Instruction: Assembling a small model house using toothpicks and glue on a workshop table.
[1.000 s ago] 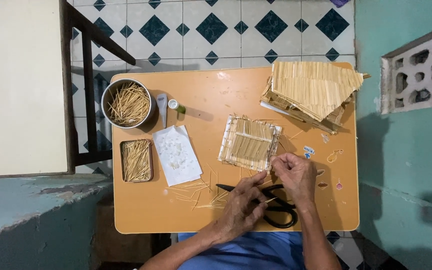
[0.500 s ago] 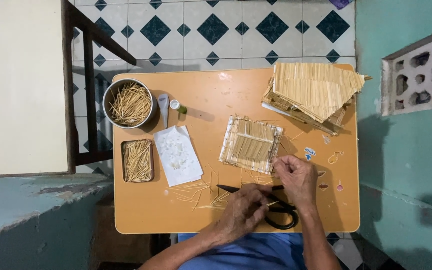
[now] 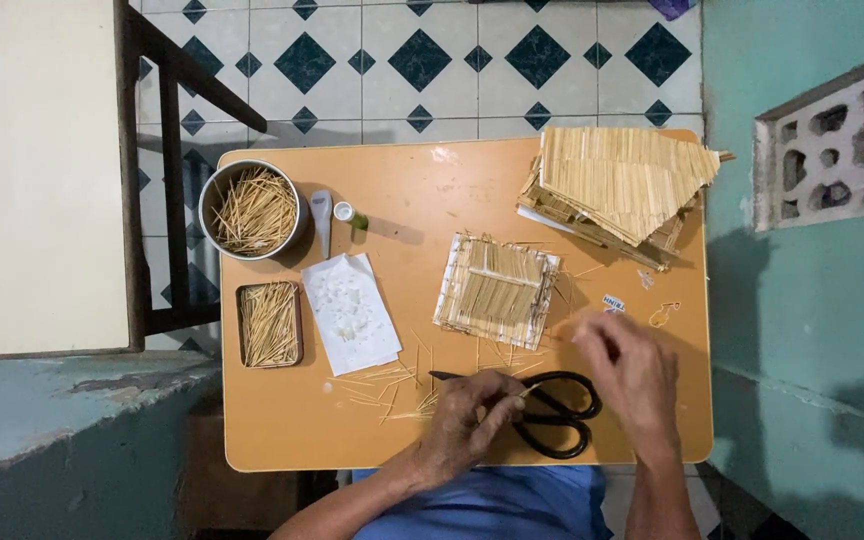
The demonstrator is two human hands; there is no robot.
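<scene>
My left hand (image 3: 467,425) pinched a thin stick; black scissors (image 3: 542,410) lay at its three o'clock, under my loosely open right hand (image 3: 627,375).

The table (image 3: 292,430) has a smooth orange laminate top with a dull sheen. The scissors (image 3: 552,410) are black metal, matt, under the left hand (image 3: 467,425). The round tin (image 3: 252,210) is bare metal, shiny at the rim, and holds thin pale wooden sticks — the same raw, matt wood as in the small tray (image 3: 270,324). The flat panel (image 3: 497,290) and the model roof (image 3: 622,180) are ribbed, unvarnished sticks. The sheet (image 3: 354,312) is white paper — slightly crumpled.
</scene>
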